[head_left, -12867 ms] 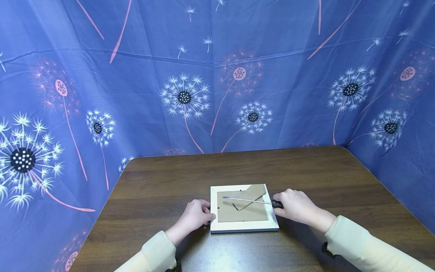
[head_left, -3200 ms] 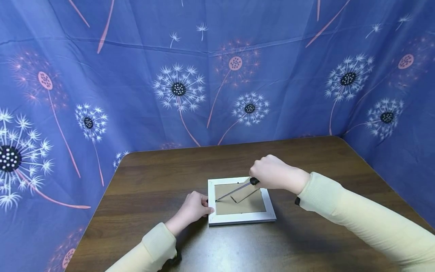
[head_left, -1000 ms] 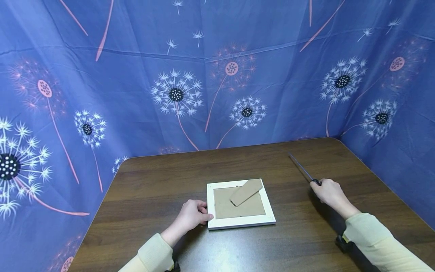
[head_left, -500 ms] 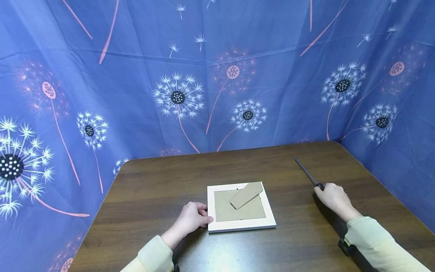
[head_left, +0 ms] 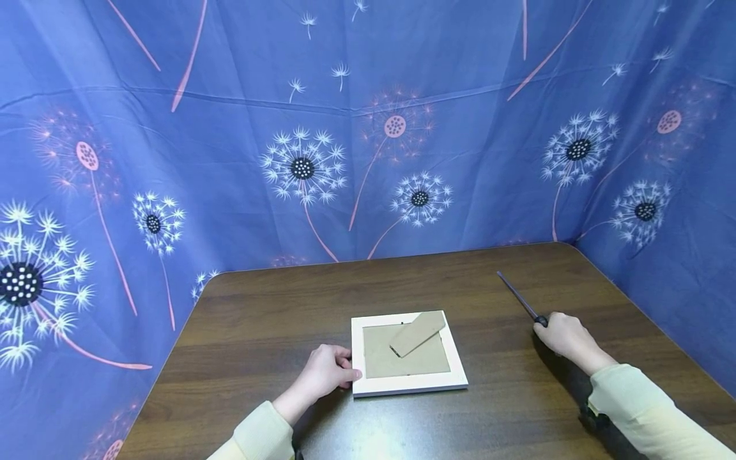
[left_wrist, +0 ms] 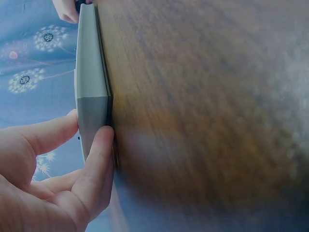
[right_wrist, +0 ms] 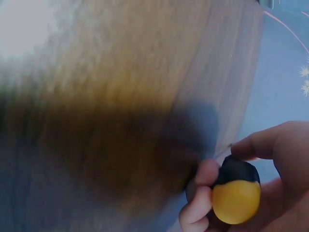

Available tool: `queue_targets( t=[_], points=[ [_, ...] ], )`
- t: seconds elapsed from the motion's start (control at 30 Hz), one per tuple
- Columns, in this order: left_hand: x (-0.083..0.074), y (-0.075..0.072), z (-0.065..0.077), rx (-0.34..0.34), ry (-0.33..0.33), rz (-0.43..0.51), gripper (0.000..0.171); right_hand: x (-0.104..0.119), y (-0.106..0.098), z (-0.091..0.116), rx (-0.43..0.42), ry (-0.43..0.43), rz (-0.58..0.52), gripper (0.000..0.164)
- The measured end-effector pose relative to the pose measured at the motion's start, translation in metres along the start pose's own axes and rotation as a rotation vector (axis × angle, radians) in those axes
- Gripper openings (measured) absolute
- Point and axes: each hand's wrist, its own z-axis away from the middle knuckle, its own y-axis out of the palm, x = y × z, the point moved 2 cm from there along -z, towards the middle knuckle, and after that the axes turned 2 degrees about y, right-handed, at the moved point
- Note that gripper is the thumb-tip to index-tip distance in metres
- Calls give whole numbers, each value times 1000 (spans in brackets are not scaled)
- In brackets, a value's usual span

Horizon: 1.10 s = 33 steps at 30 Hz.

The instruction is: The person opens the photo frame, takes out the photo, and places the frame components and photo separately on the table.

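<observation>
A white picture frame (head_left: 410,384) lies face down on the table, its brown backing board (head_left: 376,358) upward. A brown easel flap (head_left: 418,333) slants across the board toward the top right corner. My left hand (head_left: 323,370) pinches the frame's left side, thumb on the upper face; the left wrist view shows fingers (left_wrist: 99,166) against the outer edge, low by the tabletop. Off to the right, my right hand (head_left: 569,338) grips a screwdriver (head_left: 517,296), its metal shaft directed away and to the left. The right wrist view shows its black and yellow handle (right_wrist: 236,200) in the curled fingers.
The dark wooden table (head_left: 276,313) reaches back to a blue dandelion-print cloth (head_left: 230,160), which hangs behind it and along both sides. Light glares off the tabletop in front of the frame.
Earlier the screwdriver lay over the backing board, its tip later at the left inner edge. My right hand then carried it right, away from the frame. My left hand stayed at the frame's left side.
</observation>
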Motion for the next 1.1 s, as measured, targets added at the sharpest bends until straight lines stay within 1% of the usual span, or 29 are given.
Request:
queue_targets(
  t=[0.13,0.5,0.8,1.1],
  points=[
    [-1,0,1,-1,6,1,41,0,-1,-1,58,6,16,28],
    [0,0,1,7,-3,19,40,0,-7,-5,154,32,95,33],
    [-1,0,1,4,-13,-1,40,2,-7,-4,142,20,112,33],
    [1,0,2,1,-14,-16,41,2,-6,-3,152,10,112,34]
  ],
)
